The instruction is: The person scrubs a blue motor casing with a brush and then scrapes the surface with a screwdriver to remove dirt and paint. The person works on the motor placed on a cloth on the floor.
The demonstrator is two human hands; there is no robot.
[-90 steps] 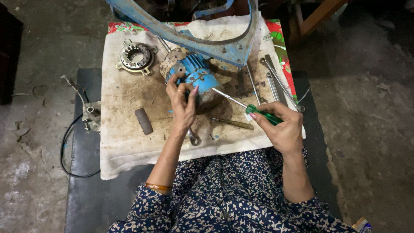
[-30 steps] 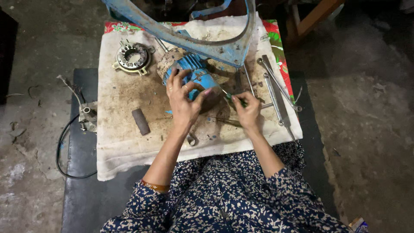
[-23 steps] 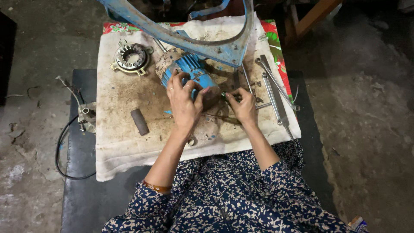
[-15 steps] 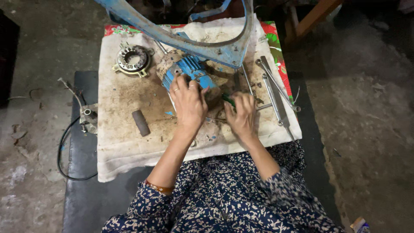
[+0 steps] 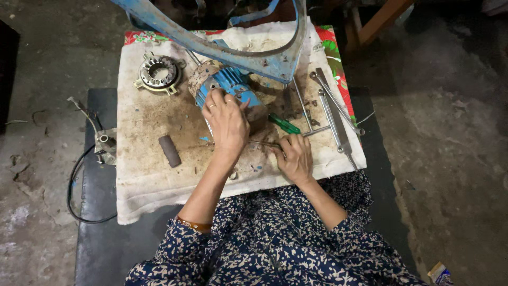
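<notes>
Since half a second ago your left hand (image 5: 227, 123) has stayed flat over the blue finned motor housing (image 5: 225, 87), fingers curled on its near end, pinning it on the stained white cloth (image 5: 143, 180) at centre frame. Your right hand (image 5: 295, 159) has dropped lower, just right of the left wrist. It's loosely closed, fingertips on a thin metal rod (image 5: 259, 142) lying on the cloth; can't tell if it's actually pinched. Three seconds back that hand held the green-handled screwdriver (image 5: 284, 124); now it lies loose on the cloth, just above the right hand, right of the housing. So you've gone from prying with the driver to handling the rod by hand; housing hasn't moved.

Round metal stator ring (image 5: 157, 73) sits upper left, untouched. Dark short cylinder (image 5: 169, 150) lies left of your left forearm. Long steel wrenches (image 5: 334, 114) are at right. Curved blue metal frame (image 5: 248, 53) spans the top.
</notes>
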